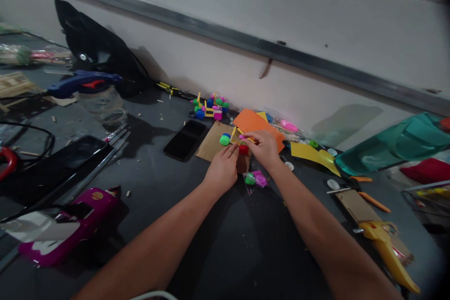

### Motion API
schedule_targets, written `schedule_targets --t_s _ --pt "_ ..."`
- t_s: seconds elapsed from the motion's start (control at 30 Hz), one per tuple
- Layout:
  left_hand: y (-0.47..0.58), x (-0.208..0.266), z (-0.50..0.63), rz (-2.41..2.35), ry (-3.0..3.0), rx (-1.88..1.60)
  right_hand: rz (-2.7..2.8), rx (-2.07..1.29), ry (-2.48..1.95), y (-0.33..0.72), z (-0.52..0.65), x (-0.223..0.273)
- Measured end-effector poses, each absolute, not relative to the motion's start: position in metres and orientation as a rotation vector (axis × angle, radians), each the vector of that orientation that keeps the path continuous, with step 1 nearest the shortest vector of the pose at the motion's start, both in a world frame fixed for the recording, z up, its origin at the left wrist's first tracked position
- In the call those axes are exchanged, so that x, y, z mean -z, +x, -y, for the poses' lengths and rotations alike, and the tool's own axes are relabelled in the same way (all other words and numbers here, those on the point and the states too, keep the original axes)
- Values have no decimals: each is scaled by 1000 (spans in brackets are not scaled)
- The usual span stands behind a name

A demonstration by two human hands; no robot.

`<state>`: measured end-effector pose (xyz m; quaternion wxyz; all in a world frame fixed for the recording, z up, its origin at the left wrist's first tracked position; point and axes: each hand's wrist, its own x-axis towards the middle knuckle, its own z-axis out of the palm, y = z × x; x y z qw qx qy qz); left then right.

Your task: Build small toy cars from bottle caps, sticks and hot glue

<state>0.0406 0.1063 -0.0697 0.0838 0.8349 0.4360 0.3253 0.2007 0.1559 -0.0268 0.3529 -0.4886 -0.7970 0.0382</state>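
Note:
A small yellow toy frame [235, 136] stands over a piece of brown cardboard [210, 143], with a green and blue round piece [225, 139] at its left and a red round piece [243, 150] at its near side. My left hand [223, 168] is closed at the near edge of the frame, fingertips together against it. My right hand [264, 148] comes from the right and pinches a small pink piece [242, 137] at the frame. The fingers partly hide the frame's near and right sides.
A finished-looking colourful toy vehicle [211, 111] stands behind. Around lie a black phone [185, 139], orange paper [258, 124], yellow paper [312, 154], a bagged green and purple piece [256, 178], a teal bottle [393, 145], a yellow glue gun [390, 253] and a magenta device [73, 232].

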Motion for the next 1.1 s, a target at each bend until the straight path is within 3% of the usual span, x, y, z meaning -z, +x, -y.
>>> schedule_targets --t_s 0.47,1.1 --pt "42 69 -106 -1310 2502 -976 2123 127 -1140 202 -157 30" --pt "42 69 -107 -1292 2507 -990 2107 86 -1142 201 -156 30"
